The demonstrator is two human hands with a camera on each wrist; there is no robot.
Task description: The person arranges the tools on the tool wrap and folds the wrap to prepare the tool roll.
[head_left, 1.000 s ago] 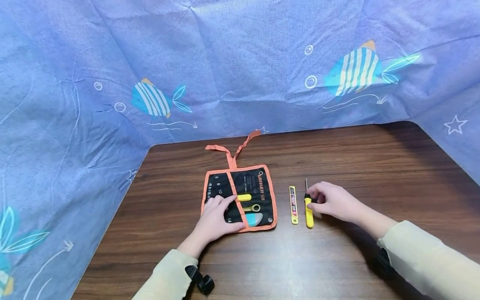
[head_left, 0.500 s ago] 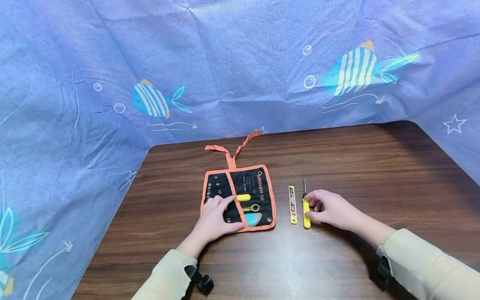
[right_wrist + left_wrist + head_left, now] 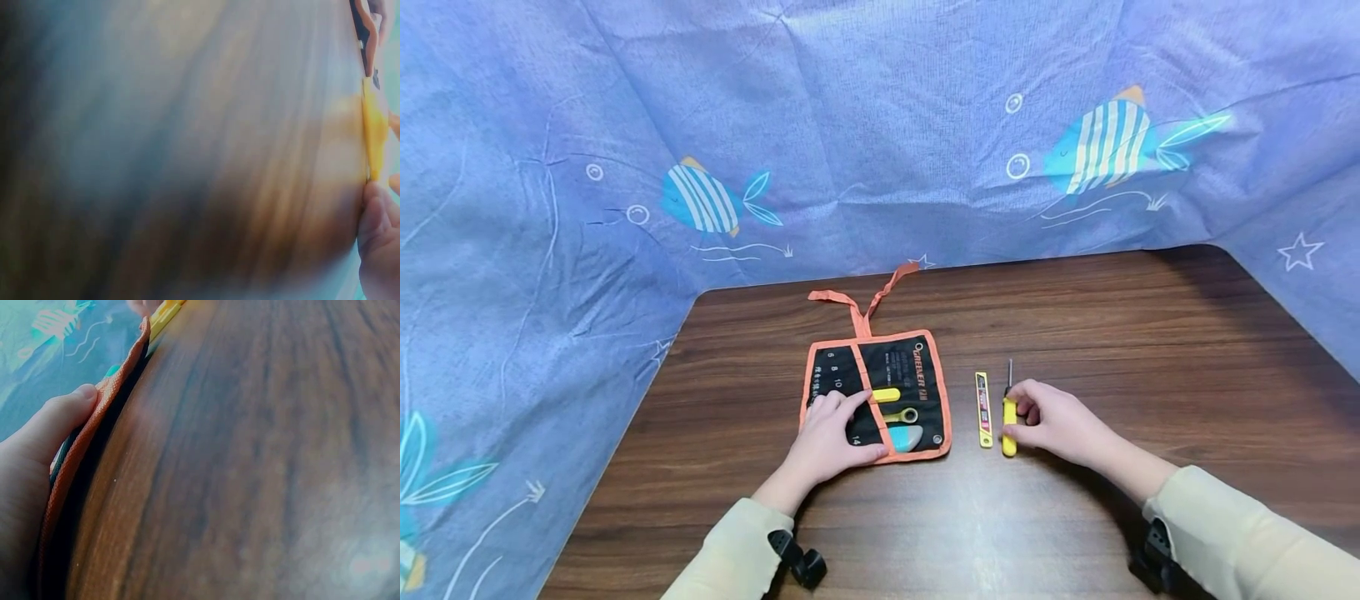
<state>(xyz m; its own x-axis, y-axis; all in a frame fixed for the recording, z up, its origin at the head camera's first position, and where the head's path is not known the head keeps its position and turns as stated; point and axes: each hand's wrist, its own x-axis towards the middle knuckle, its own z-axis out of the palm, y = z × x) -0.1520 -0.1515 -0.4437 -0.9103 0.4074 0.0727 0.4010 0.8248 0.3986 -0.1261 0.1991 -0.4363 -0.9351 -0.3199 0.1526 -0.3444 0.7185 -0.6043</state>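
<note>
Looks partway: yellow tool point(image 3: 886, 395), wrench point(image 3: 909, 415), teal tool point(image 3: 905, 438) pocketed in pouch point(image 3: 901, 358); yellow strip point(image 3: 983, 410), screwdriver point(image 3: 1008, 414) out. Right grip point(image 3: 1052, 418) pinches screwdriver; left grip point(image 3: 827, 439) presses pouch, unclenched.

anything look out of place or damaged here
Nothing looks spilled or damaged. The orange ties lie loose and crooked beyond the pouch; the yellow-edged strip lies outside it, though a wrench sits in a pocket.

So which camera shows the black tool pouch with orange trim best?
The head view: it shows the pouch from above, with its pockets and ties, partly covered by the left hand. The left wrist view catches mostly its orange edge close up; the right wrist view, just a sliver at top right.
</note>
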